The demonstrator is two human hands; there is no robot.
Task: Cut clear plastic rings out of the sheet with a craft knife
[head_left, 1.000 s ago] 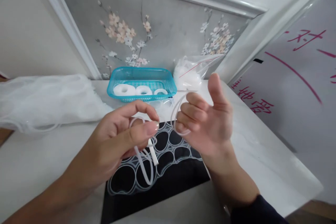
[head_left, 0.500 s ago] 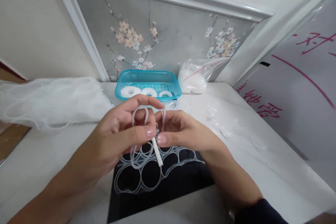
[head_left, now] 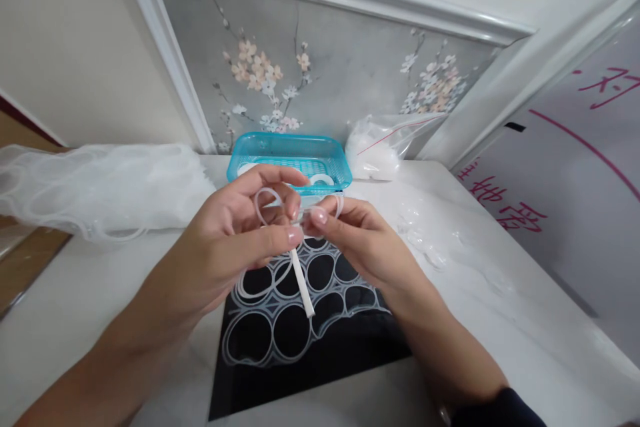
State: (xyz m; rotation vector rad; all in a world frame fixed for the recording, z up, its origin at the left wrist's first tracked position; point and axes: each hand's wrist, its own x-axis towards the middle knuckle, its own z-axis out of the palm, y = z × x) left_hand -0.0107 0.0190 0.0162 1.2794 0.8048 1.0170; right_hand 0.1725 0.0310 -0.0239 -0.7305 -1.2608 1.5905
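Left hand pinching pale loops, seemingly white stick too; right hand pinching thin ring. All over black mat, short of bench's far edge. Loops likely light, soft, slippery; grip rims.

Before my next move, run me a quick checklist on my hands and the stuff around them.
1. Left hand has hold of pale loops: ok, they hang at its fingers.
2. Right hand on a pale loop: ok, one shows at its fingers.
3. Loops free of tangles: cannot tell, fingers hide where they meet.
4. White strip gripped firmly: cannot tell, its upper end is hidden.
5. Clear ringed sheet wholly on the black mat: cannot tell, hands cover part.
6. Blue basket upright: ok, white rings inside.
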